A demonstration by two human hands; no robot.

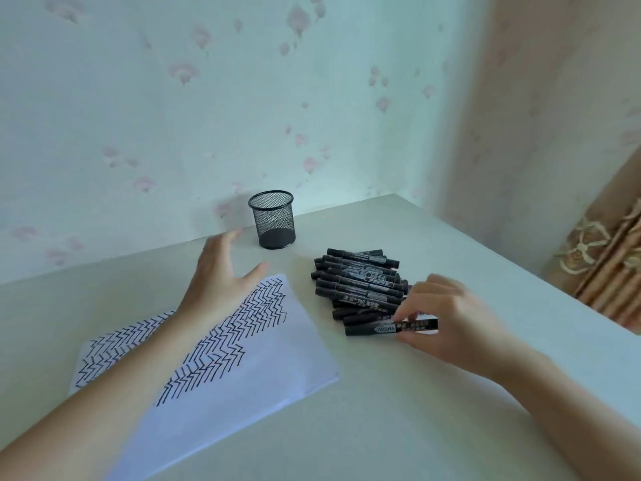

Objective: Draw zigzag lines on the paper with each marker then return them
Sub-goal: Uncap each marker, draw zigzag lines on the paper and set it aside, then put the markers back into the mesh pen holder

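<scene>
A white paper [277,369] lies on the table, its upper half covered with rows of black zigzag lines. To its right sits a pile of several black markers [357,279]. My right hand [447,321] pinches one black marker [371,329] at the near edge of the pile, lying flat with its cap on. My left hand [218,276] hovers open above the paper's far corner, fingers spread and pointing toward the black mesh pen cup [274,220], which stands empty near the wall.
The pale table [399,428] ends at the wall behind the cup and at an edge on the right. A patterned curtain [603,258] hangs past the right edge.
</scene>
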